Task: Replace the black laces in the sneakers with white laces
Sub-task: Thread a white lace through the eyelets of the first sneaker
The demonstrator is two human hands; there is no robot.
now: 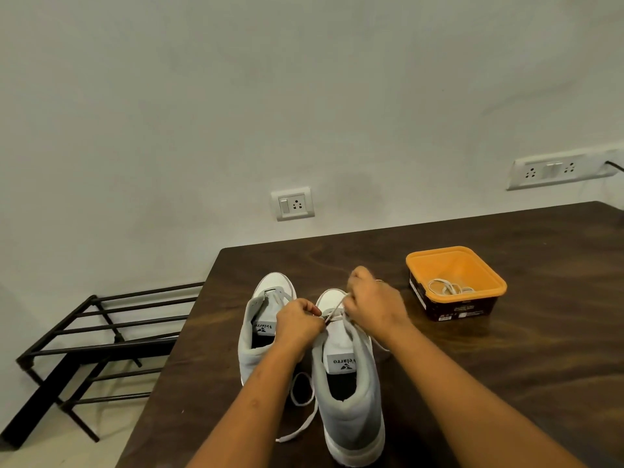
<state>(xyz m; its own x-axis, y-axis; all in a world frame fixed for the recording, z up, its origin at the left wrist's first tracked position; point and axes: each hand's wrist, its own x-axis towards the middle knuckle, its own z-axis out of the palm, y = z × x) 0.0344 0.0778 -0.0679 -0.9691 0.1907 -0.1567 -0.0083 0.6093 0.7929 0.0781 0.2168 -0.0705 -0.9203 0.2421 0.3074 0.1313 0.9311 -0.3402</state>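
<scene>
Both hands pinch one white lace [334,314] over the right sneaker [351,400].
Left hand [299,324]: fingers curled, nipping the lace at the eyelets. Right hand [374,304]: fingers curled round the other strand, just beyond. Lace tail trails on the table [506,383] beside the left sneaker [256,332]. Orange tub [456,253] to the right holds a spare lace [449,287].

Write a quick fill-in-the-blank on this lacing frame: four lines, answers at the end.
1. The left hand and the right hand pinch a ____ lace.
2. The sneaker being laced stands to the ____ of the other sneaker.
3. The tub holding a spare lace is ____ inside.
4. The black rack stands on the ____, not on the table.

Missing words: white; right; orange; floor.
</scene>
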